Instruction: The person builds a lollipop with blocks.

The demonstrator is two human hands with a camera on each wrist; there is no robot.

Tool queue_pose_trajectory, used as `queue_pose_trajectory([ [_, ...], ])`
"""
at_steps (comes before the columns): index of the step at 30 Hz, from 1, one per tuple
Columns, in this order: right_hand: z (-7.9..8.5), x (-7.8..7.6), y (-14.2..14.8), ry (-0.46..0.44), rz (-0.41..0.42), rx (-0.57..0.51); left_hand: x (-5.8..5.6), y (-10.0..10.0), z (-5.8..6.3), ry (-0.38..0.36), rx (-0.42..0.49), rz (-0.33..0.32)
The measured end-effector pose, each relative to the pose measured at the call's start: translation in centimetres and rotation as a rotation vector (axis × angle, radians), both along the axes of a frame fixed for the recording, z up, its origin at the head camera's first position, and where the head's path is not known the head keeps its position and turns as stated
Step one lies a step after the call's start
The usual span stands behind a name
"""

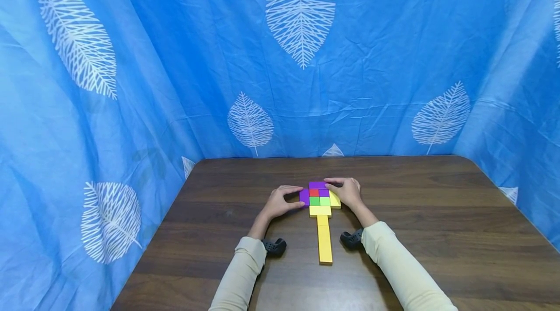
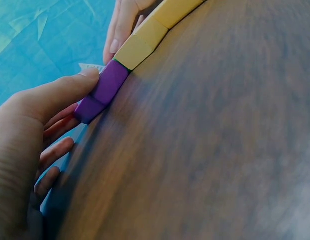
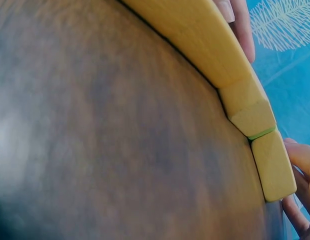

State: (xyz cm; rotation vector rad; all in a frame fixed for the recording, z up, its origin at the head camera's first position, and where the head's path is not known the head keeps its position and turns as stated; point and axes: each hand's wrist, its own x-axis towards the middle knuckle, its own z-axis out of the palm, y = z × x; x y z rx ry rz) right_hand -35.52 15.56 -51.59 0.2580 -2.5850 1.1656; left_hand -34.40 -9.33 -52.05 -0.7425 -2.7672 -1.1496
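Colored blocks lie flat, pushed together on the table. My left hand [image 1: 276,202] pinches an upright purple block [image 1: 304,197] at the cluster's left side, thumb on its near end, as the left wrist view shows with the purple block [image 2: 111,82]. My right hand [image 1: 348,192] holds the right end of a purple block [image 1: 317,185] along the far edge between thumb and index finger. Below that hand sits a yellow block [image 1: 335,200], partly covered. Between them are a red block [image 1: 314,193], a small purple block [image 1: 323,193], a green block [image 1: 314,201] and a light green block [image 1: 324,201].
A wide yellow block [image 1: 320,211] borders the cluster's near side. From it a short yellow block [image 1: 323,220] and a long yellow block [image 1: 325,245] run toward me. The brown wooden table [image 1: 415,233] meets a blue leaf-patterned curtain [image 1: 363,82] behind.
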Motion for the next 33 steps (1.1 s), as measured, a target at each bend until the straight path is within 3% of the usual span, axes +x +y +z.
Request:
queue_pose_trajectory([
  [26, -0.24, 0.12, 0.02, 0.007, 0.024, -0.012, 0.0, -0.25, -0.12, 0.028, -0.007, -0.032],
  [30, -0.23, 0.15, 0.1, -0.008, 0.03, -0.042, 0.11, -0.25, -0.07, -0.004, 0.044, -0.018],
  [33, -0.08, 0.38, 0.34, -0.059, 0.036, -0.12, 0.06, -0.43, 0.14, -0.056, 0.163, 0.0],
])
